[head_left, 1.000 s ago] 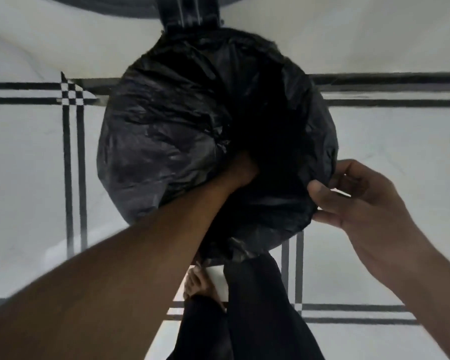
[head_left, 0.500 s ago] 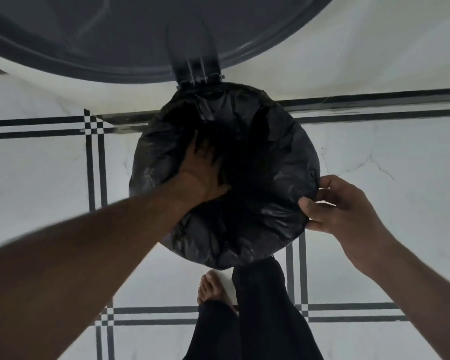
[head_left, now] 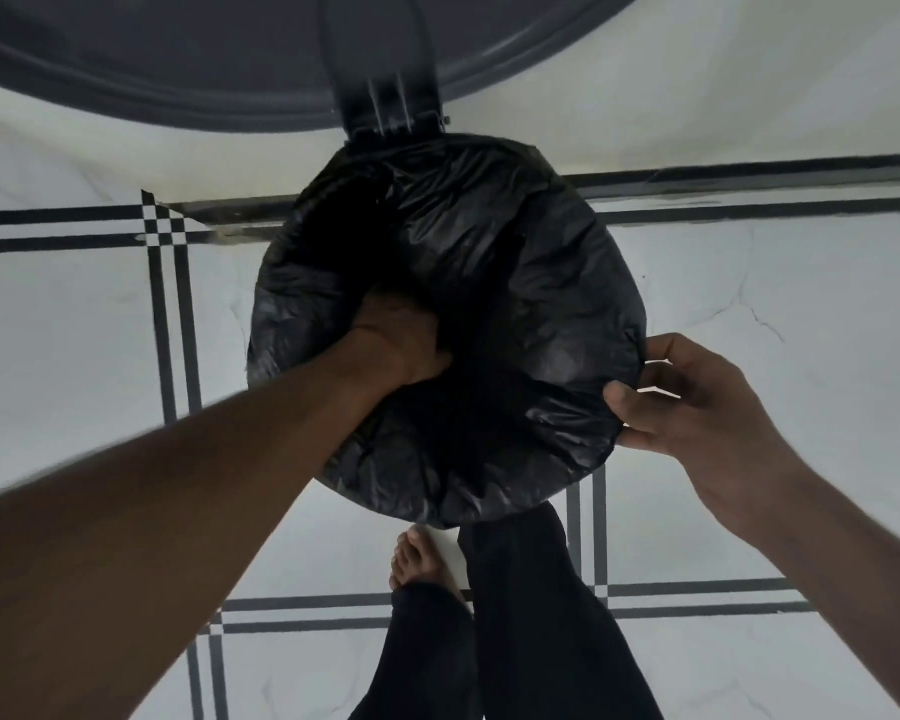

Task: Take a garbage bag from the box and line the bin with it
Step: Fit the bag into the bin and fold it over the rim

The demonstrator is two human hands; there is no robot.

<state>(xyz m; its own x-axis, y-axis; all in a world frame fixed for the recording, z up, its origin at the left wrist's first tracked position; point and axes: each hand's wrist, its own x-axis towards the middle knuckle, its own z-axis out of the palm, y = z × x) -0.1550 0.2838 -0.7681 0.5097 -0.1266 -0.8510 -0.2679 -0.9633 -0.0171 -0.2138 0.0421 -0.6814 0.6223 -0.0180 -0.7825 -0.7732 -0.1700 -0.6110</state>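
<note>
The left hand [head_left: 401, 337] is sunk into the garbage bag [head_left: 515, 283] at nine o'clock of the opening, its fingers hidden in the plastic, so their spread cannot be told; half a second ago it lay flatter and higher. The bag, black, crinkled and glossy, covers the bin's round mouth at centre. At three o'clock the right hand [head_left: 697, 402] pinches its rim, as before.

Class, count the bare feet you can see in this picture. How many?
1. A bare foot stands on the tiled floor just below the garbage bag; the other may be hidden under the dark trouser leg.
</note>
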